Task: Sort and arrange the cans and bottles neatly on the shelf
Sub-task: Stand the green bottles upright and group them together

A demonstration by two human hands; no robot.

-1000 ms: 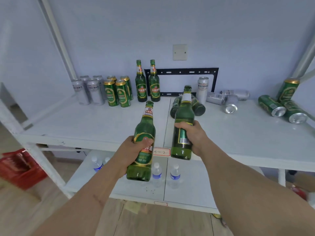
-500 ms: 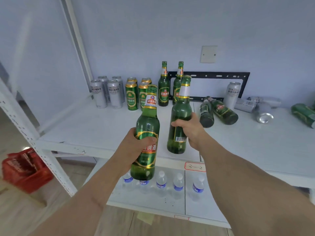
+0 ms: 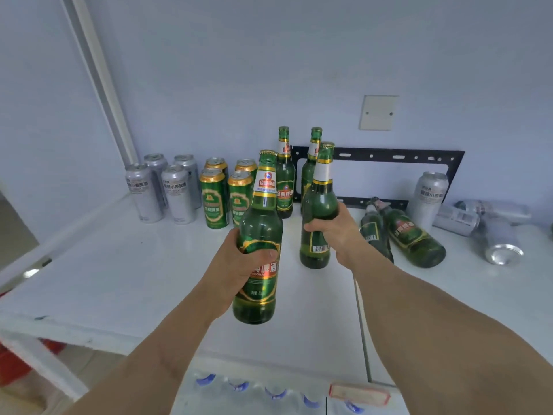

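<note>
My left hand (image 3: 236, 265) grips an upright green beer bottle (image 3: 259, 223) by its body, above the white shelf (image 3: 119, 280). My right hand (image 3: 335, 232) grips a second upright green bottle (image 3: 319, 202), held a little farther back over the shelf. Behind them two green bottles (image 3: 285, 181) stand at the wall. Left of these stand several green cans (image 3: 213, 199) and several silver cans (image 3: 173, 190). Two green bottles (image 3: 413, 235) lie on their sides at the right, beside my right forearm.
A silver can (image 3: 431, 196) stands at the right, with more silver cans (image 3: 490, 235) lying beside it. A black bracket (image 3: 389, 154) leans on the wall. Water bottles (image 3: 275, 393) show on the lower shelf. A red crate (image 3: 12, 363) sits on the floor at left.
Both hands have carried their bottles forward over the shelf, toward the two standing bottles. The view has moved closer and to the left.
</note>
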